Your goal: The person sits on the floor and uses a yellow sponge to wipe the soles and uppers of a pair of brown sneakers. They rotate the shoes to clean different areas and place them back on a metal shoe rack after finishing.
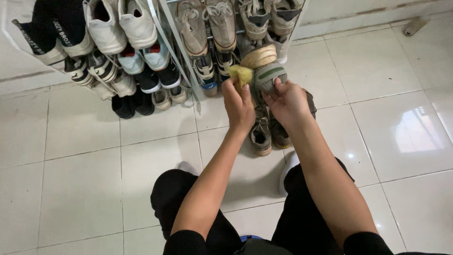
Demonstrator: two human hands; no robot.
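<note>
Grey-olive sneaker (269,75) held in mid-air in front of the shoe rack (165,28), above the white tiled floor (377,94). Sole side faces the camera; tan outsole edge uppermost. Long axis runs roughly away from the person, toe toward the rack and heel toward the wrist (partly hidden by the fingers, so the tilt is only approximate). Right hand (288,101) clamped around the rear of the shoe, fingers curled over it, which appears to steady it and turn the underside up. Left hand (238,104) closed on a yellow sponge (240,74), pressed against the shoe's left side near the sole edge. Hands close together, not touching. Below them a second sneaker (260,137) of similar colour rests on the tiles. Rack rows filled with other pairs.
</note>
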